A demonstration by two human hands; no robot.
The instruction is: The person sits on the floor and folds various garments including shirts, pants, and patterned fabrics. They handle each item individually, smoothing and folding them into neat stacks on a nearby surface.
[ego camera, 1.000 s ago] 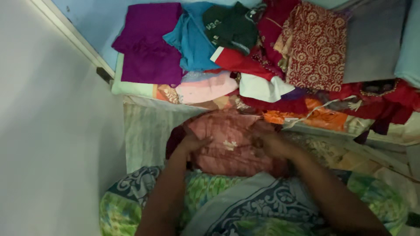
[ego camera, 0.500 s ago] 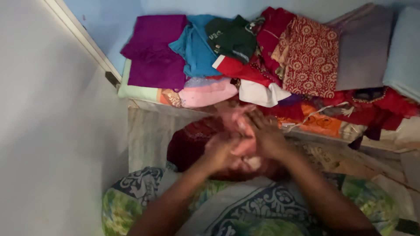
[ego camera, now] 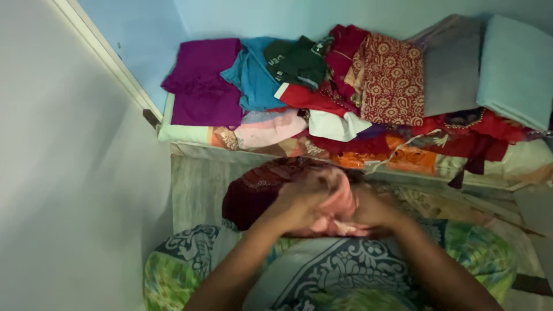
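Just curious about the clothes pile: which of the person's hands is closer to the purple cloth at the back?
Left. The left hand grips the pink garment nearer the purple cloth; the right hand is farther over.

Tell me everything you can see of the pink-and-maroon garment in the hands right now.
The garment is soft, thin-looking cloth, dark maroon on its left part with a faint pattern, and salmon pink where it is bunched at the middle. It is crumpled, not flat, partly folded over on itself. It lies low in the picture, on the pale bedding, in front of the heap of folded clothes. The left hand and right hand both grip the pink bunch, close together, hiding its middle.
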